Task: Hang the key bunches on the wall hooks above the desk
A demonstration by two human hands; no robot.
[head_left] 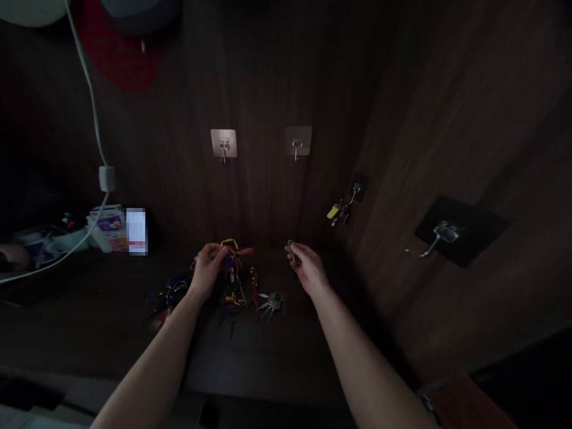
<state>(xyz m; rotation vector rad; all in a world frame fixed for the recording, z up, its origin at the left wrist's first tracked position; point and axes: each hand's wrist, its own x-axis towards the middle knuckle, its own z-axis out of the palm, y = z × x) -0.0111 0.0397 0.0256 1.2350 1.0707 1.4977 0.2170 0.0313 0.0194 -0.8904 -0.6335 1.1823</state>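
Note:
My left hand (206,271) is closed with thumb and fingers pinching a keychain (231,245) with yellow and red parts. Darker straps and a yellow piece lie below it; where they join is hard to see in the dim light. My right hand (310,268) pinches a small metal key ring (291,250), with something key-like hanging under the fingers. Between the hands, a fanned bunch of silver keys (270,302) rests on the dark shelf beside a red and yellow cord (254,289). A dark bunch of keys (176,291) lies left of my left wrist.
Adhesive hooks are fixed to the back panel, one on the left (223,144) and one on the right (298,143). Keys with a yellow-green tag (333,212) hang near the corner. A larger hook (447,232) juts from the right wall. A white cable (92,89) and boxes (111,225) are at left.

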